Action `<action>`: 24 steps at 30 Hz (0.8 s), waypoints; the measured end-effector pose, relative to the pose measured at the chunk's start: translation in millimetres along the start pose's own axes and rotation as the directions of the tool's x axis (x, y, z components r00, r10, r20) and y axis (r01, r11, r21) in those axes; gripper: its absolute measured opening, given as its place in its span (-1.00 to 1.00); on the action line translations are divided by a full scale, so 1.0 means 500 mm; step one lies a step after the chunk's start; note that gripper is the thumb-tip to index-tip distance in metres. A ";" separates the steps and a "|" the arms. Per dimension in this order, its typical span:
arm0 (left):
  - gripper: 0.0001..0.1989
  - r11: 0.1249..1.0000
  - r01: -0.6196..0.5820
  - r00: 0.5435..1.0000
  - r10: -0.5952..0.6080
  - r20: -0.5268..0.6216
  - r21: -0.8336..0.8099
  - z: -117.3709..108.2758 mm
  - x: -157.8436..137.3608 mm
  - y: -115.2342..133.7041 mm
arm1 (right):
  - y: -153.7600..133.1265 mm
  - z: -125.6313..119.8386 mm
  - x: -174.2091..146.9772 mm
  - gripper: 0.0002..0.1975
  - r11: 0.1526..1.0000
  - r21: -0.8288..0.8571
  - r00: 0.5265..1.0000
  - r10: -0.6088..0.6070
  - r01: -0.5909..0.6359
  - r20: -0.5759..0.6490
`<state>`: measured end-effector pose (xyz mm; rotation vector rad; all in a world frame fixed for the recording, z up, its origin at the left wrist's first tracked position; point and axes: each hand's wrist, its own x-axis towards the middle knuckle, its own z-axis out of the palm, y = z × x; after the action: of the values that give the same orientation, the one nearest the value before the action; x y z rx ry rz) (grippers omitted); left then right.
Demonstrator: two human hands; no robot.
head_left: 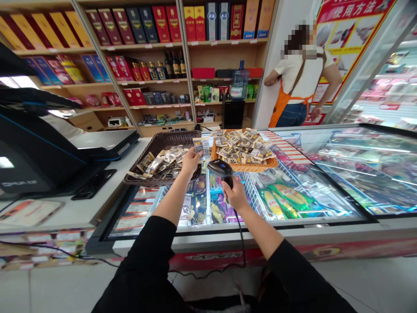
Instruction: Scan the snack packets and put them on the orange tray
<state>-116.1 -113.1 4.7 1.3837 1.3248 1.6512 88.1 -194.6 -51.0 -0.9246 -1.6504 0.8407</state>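
My left hand (191, 161) is closed on a small snack packet (202, 148), held upright above the gap between two baskets. In my right hand (235, 193) is a black barcode scanner (220, 167), its head tilted toward the packet and its cord hanging down in front of the freezer. The dark brown wicker basket (143, 157) at the left holds several similar packets. At the right, a lighter orange wicker basket (260, 167) is heaped with more packets (243, 143). Both baskets rest on the freezer's glass top.
The glass-topped chest freezer (312, 219) holds bagged goods in wire baskets. A counter (87, 204) with a black scale or till (39, 148) stands at left. Behind are shelves of boxes (143, 26) and a water dispenser (233, 113). A person in an orange apron (293, 87) stands back right.
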 end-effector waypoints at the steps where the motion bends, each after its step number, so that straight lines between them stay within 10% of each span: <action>1: -0.76 1.000 -0.004 1.000 0.004 0.000 0.011 0.001 0.000 0.002 | 0.001 0.001 0.000 -0.76 1.000 0.023 1.000 0.005 -0.005 0.001; 6: -0.75 0.989 -0.009 0.981 0.038 -0.191 0.150 -0.011 -0.001 0.005 | 0.008 0.004 0.002 -0.73 0.973 0.223 0.996 0.079 -0.065 -0.052; 14: -0.29 0.827 0.241 0.781 0.145 -0.607 0.507 -0.039 -0.021 0.038 | 0.013 -0.016 0.022 -0.61 0.799 0.594 0.885 0.339 -0.093 -0.318; 19: -0.42 0.652 -0.134 0.809 0.508 -0.298 0.746 0.019 -0.038 0.087 | 0.002 -0.031 0.040 -0.56 0.655 0.755 0.739 0.497 0.025 -0.455; 24: -0.64 0.677 -0.320 0.943 0.295 0.154 0.663 0.195 0.004 0.081 | -0.006 -0.039 0.045 -0.58 0.608 0.784 0.644 0.550 0.128 -0.531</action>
<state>-18.3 -94.2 39.3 2.1573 1.8714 1.3577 102.3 -174.4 -34.1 -0.6913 -0.3156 1.0367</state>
